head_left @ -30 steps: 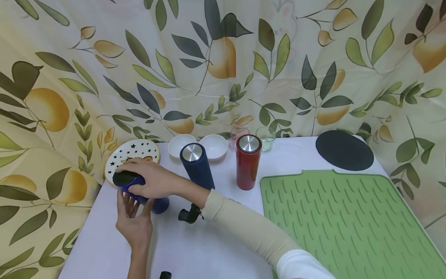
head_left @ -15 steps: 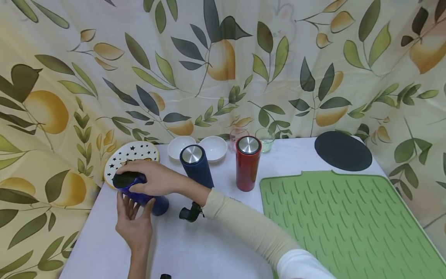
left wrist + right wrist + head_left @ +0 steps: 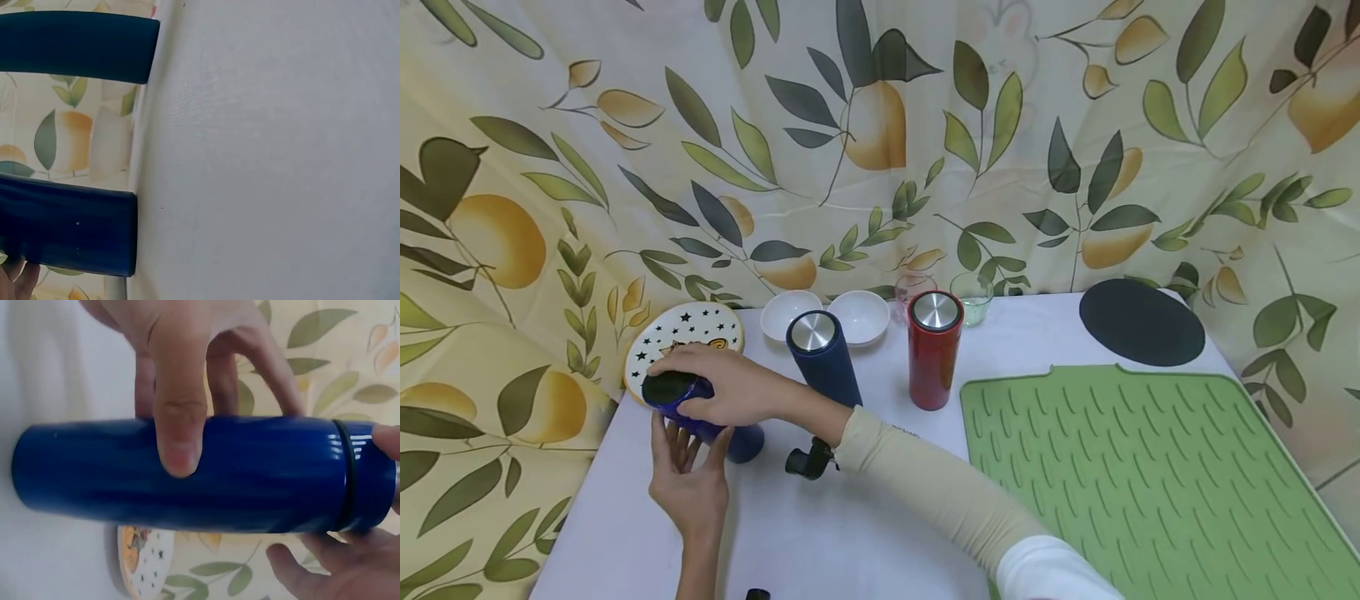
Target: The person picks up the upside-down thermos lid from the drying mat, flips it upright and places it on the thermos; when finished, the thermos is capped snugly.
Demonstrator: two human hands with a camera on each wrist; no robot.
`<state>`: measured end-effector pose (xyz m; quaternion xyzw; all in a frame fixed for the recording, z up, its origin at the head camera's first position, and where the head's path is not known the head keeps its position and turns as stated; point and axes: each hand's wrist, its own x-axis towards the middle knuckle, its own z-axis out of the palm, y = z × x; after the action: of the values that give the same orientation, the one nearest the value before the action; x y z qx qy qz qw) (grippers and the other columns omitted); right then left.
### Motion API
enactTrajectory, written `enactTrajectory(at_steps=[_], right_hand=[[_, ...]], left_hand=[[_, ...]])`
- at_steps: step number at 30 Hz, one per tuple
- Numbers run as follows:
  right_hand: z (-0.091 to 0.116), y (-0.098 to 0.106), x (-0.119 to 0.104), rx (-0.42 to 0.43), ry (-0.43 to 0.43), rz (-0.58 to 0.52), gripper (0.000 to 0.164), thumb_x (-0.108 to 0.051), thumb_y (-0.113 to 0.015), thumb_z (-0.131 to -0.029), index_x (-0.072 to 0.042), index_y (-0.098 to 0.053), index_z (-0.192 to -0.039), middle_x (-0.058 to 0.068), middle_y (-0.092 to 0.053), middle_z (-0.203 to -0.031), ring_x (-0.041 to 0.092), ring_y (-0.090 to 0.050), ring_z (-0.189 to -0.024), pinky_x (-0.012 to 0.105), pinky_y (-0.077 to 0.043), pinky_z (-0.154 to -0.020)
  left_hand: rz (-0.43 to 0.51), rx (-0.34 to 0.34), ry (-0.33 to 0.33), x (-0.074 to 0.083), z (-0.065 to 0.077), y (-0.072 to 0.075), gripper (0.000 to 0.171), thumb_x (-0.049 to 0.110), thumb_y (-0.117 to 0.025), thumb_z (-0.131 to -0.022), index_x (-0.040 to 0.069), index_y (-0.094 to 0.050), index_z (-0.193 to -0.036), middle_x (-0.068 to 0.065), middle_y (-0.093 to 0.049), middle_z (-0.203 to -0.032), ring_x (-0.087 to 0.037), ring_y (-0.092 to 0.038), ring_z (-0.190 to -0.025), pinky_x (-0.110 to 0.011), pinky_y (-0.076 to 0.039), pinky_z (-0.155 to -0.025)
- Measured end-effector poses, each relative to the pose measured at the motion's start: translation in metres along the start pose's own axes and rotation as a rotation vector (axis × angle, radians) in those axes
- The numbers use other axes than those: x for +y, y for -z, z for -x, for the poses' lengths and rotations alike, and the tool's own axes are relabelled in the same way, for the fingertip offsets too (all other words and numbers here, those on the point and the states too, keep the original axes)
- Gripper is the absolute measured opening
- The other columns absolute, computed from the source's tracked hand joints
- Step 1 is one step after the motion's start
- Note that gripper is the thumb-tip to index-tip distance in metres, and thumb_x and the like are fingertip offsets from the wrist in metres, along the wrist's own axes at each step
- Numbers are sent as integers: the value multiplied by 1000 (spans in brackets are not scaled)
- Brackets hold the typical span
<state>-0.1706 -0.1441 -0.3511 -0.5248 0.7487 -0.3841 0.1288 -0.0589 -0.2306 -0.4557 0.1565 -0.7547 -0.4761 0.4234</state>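
A shiny blue thermos (image 3: 747, 443) stands on its base at the left of the table. My right hand (image 3: 726, 385) grips its dark-topped lid (image 3: 668, 387) from above, thumb on the near side. My left hand (image 3: 691, 479) holds the body lower down. In the right wrist view the thermos (image 3: 262, 475) lies across the picture, the left thumb (image 3: 181, 440) pressed on its side with fingers behind. A dark seam separates body and lid, and right-hand fingers (image 3: 387, 440) touch the lid. The left wrist view shows the lower body (image 3: 69, 228) and fingertips at its edge.
Nearby stand a navy thermos (image 3: 827, 362) and a red thermos (image 3: 934, 354), both steel-topped. Two white bowls (image 3: 860, 317), two clear glasses (image 3: 973, 300) and a star-patterned round board (image 3: 685, 321) sit at the back. Rightward lie a green mat (image 3: 1135, 467) and a black disc (image 3: 1141, 323).
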Motion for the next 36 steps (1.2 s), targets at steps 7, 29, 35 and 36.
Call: enactTrajectory(at_steps=[7, 29, 35, 36], right_hand=[[2, -9, -3, 113, -79, 235, 60, -50, -62, -82, -28, -41, -134, -3, -45, -125, 4, -40, -111, 20, -39, -86], [3, -13, -1, 159, -51, 102, 66, -45, -61, -85, -26, -32, -141, -3, -39, -133, 2, -33, -120, 21, -33, -94], [-2, 3, 6, 29, 20, 44, 47, -35, -64, -86, -24, -50, -130, -12, -48, -130, -4, -38, -118, 12, -30, -95], [-1, -1, 4, 83, 7, 126, 47, -40, -64, -85, -24, -52, -128, -12, -51, -126, -2, -41, -115, 12, -32, -93]], left_hand=[[-16, 21, 22, -16, 1, 0, 87, -2, -77, -69, 29, -37, -140, -7, -53, -129, -21, -56, -111, -26, -49, -85], [-32, 29, 3, -13, 2, -3, 84, -5, -76, -70, 27, -41, -139, -7, -57, -124, -14, -59, -105, -20, -49, -83], [-25, 56, 36, -14, 1, -5, 90, 2, -81, -66, 30, -38, -139, -8, -54, -128, -22, -57, -109, -24, -49, -84], [-34, 60, 31, -14, 2, -5, 89, 1, -80, -67, 30, -38, -139, -8, -55, -127, -20, -57, -109, -23, -49, -84]])
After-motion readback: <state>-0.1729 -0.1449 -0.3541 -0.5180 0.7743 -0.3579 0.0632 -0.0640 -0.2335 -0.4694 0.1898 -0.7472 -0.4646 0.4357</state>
